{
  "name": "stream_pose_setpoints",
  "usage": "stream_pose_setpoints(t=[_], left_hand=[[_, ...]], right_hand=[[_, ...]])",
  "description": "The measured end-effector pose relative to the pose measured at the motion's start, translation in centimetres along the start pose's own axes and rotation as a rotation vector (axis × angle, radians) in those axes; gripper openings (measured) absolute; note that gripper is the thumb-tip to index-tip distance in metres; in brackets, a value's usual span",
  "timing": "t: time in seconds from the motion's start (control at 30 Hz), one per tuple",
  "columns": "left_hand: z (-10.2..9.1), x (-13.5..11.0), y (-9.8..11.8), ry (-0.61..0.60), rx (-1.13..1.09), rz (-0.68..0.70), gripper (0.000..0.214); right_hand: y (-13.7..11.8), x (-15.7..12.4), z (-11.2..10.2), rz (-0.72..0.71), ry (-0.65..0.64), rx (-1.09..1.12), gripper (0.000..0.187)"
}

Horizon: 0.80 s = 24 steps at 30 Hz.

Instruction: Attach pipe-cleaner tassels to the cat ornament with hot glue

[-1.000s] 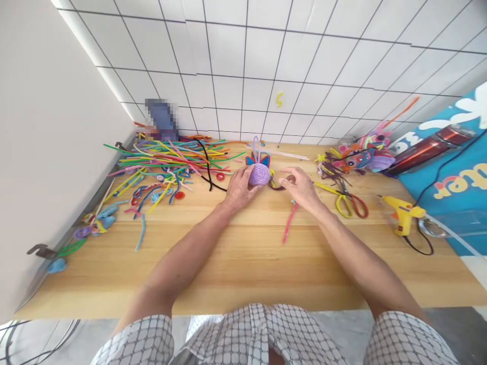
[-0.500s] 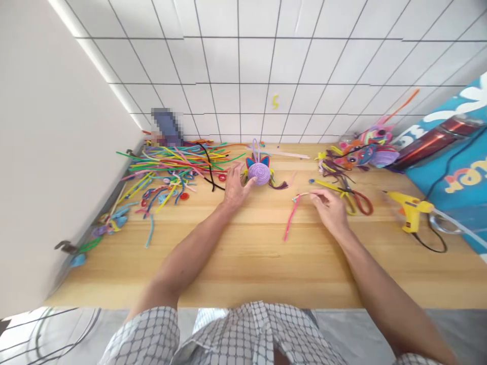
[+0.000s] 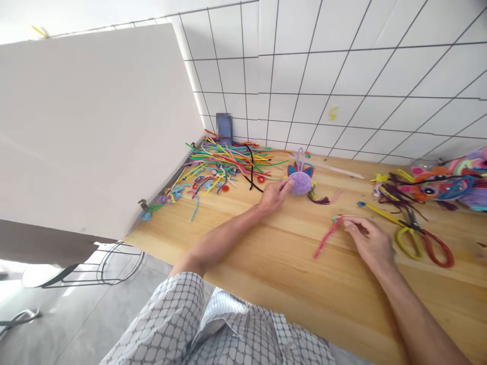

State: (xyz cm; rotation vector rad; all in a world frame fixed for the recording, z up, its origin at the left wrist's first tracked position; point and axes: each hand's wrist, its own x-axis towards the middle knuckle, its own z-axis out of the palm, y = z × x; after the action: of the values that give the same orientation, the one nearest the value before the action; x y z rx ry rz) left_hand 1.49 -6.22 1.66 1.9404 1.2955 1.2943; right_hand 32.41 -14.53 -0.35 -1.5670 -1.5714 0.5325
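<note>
Fingers of the left hand (image 3: 272,196), seen through my remote head view, pinch the purple spiral disc (image 3: 300,182) by its 9 o'clock edge; the disc lies at 3 o'clock from the fingertips, touching them. At the disc's 12 o'clock are two blue ears (image 3: 309,173) edged in red and a lilac loop (image 3: 303,159); at its 4 o'clock lies a dark purple tassel (image 3: 319,201). The right hand (image 3: 371,243) has its thumb and index close together at the upper end of a pink pipe cleaner (image 3: 328,236), which runs toward 7 o'clock; I cannot tell whether they grip it. The disc sits well apart from them, at 10 o'clock. Farther out on the wooden table (image 3: 281,253) I note scissors (image 3: 421,231) at 3 o'clock from the right hand, and a pipe-cleaner pile (image 3: 228,157) at 10 o'clock from the left.
</note>
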Motion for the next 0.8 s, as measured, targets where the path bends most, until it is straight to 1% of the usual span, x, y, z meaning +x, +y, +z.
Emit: stream_pose_setpoints(t=[0.13,0.2,0.3,0.37,0.47,0.57,0.67,0.8], left_hand=[[0.2,0.2,2.9,-0.187,0.108,0.054,0.047],[0.5,0.3,4.2,-0.261,0.152,0.089,0.045],[1.0,-0.1,5.1,-0.342,0.163,0.138,0.043],[1.5,-0.7,4.7,-0.383,0.162,0.126,0.043],[2.2,-1.8,3.1,-0.493,0.219,0.074,0.038],[2.8,-2.4,1.7,-0.591,0.279,0.068,0.035],[2.9,-2.3,1.5,-0.630,0.322,0.076,0.037],[2.7,-2.2,2.1,-0.695,0.367,0.114,0.037]], right_hand=[[-0.9,0.2,-0.1,0.090,-0.023,-0.008,0.039],[-1.6,0.2,-0.2,0.140,-0.018,-0.006,0.039],[-2.4,0.1,-0.3,0.189,0.009,-0.020,0.041],[-2.8,0.0,-0.4,0.214,0.022,-0.052,0.041],[-3.0,-0.1,-0.5,0.236,0.035,-0.105,0.043],[-3.0,0.1,-0.4,0.247,0.042,-0.126,0.044],[-2.9,0.2,-0.3,0.260,0.041,-0.139,0.044],[-3.3,0.0,-0.1,0.269,0.033,-0.145,0.041]])
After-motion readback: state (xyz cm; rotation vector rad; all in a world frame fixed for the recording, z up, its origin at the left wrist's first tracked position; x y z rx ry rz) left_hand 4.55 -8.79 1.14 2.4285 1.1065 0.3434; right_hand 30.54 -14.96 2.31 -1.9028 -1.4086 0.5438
